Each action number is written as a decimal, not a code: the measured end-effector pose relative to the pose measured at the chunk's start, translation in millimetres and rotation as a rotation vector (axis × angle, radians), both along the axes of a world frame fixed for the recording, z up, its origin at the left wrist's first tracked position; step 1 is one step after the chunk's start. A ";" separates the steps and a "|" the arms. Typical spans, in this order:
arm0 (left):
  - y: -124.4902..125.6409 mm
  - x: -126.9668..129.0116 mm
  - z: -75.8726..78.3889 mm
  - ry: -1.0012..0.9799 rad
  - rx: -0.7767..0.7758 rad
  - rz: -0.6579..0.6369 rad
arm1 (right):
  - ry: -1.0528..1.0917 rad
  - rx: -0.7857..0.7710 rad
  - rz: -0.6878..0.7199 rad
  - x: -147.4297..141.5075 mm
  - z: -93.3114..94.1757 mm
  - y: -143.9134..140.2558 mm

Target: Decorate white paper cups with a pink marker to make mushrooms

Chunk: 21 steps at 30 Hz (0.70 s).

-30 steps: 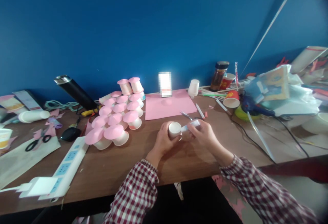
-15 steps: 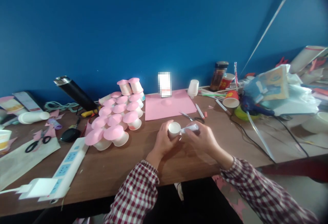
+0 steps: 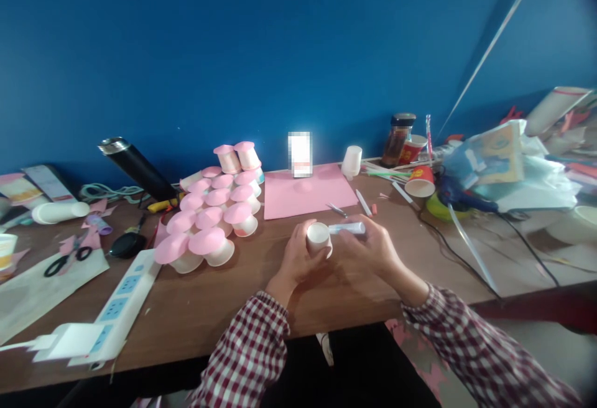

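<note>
one white cup (image 3: pixel 319 238), near side of the pink sheet (image 3: pixel 308 193), is wrapped by the left hand (image 3: pixel 298 252), right hand (image 3: pixel 374 245) pinching a pale tube (image 3: pixel 349 228) beside its rim; pressing too hard could dent the wall.

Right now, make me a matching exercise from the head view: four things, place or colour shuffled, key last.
1. Paper cup, centre foreground
2. Pale tube beside that cup
3. Large sheet beyond the cup
4. Tall flask

A. In the right hand
B. Mostly black
C. In the left hand
D. Pink

Pairs: 1-C, 2-A, 3-D, 4-B
</note>
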<state>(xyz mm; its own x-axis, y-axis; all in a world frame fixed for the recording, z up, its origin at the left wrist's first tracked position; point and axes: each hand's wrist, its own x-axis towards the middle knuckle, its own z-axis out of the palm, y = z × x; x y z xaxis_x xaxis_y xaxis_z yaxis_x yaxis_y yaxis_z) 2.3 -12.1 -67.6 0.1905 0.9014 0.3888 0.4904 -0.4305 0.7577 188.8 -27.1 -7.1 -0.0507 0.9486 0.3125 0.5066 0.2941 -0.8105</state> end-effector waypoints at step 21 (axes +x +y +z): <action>-1.4 2.0 6.3 -0.062 -0.042 0.007 | -0.204 0.201 0.140 6.2 -6.4 -5.1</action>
<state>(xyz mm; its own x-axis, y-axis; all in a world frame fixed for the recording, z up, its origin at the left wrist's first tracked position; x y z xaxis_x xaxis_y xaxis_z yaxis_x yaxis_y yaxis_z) 4.4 -13.5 -61.3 0.1606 0.9184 0.3615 0.4449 -0.3943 0.8041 195.0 -32.2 -13.5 -0.2577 0.8479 0.4633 0.5958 0.5169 -0.6147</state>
